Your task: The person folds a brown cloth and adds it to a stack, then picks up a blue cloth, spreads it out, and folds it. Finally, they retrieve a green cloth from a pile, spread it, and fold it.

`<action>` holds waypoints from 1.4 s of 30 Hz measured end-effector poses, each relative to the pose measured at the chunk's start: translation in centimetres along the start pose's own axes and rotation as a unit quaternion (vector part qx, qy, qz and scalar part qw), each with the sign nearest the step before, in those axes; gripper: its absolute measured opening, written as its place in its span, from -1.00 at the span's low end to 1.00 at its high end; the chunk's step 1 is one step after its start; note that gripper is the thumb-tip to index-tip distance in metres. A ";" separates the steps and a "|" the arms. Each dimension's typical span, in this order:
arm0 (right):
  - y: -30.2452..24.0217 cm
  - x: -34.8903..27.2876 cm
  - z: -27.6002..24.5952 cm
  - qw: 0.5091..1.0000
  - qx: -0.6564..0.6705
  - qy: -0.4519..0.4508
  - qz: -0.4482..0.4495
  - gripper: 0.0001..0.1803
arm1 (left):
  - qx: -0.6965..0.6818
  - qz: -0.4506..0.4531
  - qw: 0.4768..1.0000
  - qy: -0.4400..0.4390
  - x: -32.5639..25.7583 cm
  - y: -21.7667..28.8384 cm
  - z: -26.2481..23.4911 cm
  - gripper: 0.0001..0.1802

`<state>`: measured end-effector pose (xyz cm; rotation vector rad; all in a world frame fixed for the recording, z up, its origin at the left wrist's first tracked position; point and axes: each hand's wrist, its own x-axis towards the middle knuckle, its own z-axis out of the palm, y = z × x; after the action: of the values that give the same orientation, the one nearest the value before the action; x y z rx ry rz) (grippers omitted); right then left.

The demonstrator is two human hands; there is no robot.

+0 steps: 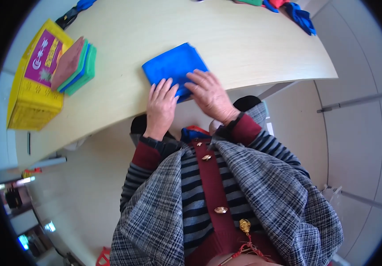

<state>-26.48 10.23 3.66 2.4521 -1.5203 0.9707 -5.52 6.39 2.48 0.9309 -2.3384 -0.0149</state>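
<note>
A folded blue cloth lies at the table's near edge, in front of me. My left hand rests on its near left part, fingers stretched out. My right hand lies over the near right part, its fingers extended and pointing left. Both palms face down and neither hand grips the cloth. Part of the cloth's near edge is hidden under my fingers.
On the left of the pale wooden table stands a yellow box. Beside it is a stack of folded cloths, reddish, blue and green. A blue cloth and other coloured cloths lie at the far right. White cabinets stand to the right.
</note>
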 end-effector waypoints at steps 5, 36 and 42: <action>0.3 1.0 0.9 0.999 0.019 0.031 -0.022 -0.59 | -0.019 0.008 1.000 0.014 -0.5 -0.4 -0.3 -0.59; -1.1 4.5 -2.3 0.975 0.171 -0.092 0.108 -0.82 | -0.052 -0.021 0.998 -0.002 -0.8 0.1 -0.8 -0.62; -2.8 6.5 4.4 0.995 0.079 -0.036 0.044 -0.50 | -0.054 -0.030 0.998 -0.016 -2.1 -0.3 0.1 -0.52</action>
<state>-20.15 4.83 4.49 2.5712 -1.6479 1.0671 -4.16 7.45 1.21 0.9528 -2.3124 -0.1802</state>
